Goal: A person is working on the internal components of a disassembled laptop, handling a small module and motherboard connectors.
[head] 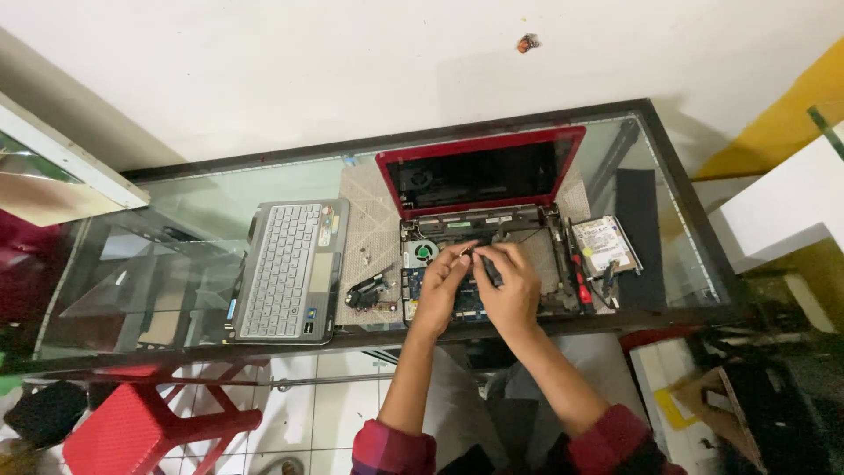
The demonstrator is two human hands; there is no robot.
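Red plaid cuffs (607, 440) sit lowest in the view, and from them two bare forearms reach up over the table edge to an opened laptop (479, 255). Both hands work over its exposed base, close together near the middle of the board. The left hand (442, 283) lies palm down on the circuit board (470, 303), fingers curled, its fingertips meeting a small dark part (472, 254) just right of the fan (424, 252). The right hand (510, 281) is bent over the same spot, thumb and forefinger pinched toward that part; whether it actually grips it is too small to tell. The laptop's red-framed screen (482, 171) stands tilted back behind the hands. A red-handled screwdriver (580, 286) lies along the base's right side, and a hard drive (603, 244) rests just beyond it on the glass. Left of the laptop, a detached grey keyboard panel (286, 268) lies flat, with a small black part and some loose bits (367, 293) on a mat (369, 220) between the two. All of this rests on a glass table (202, 211) with a dark frame, pushed against a white wall. Below the glass, a red stool (132, 431) stands on the tiled floor (316, 413) at lower left.
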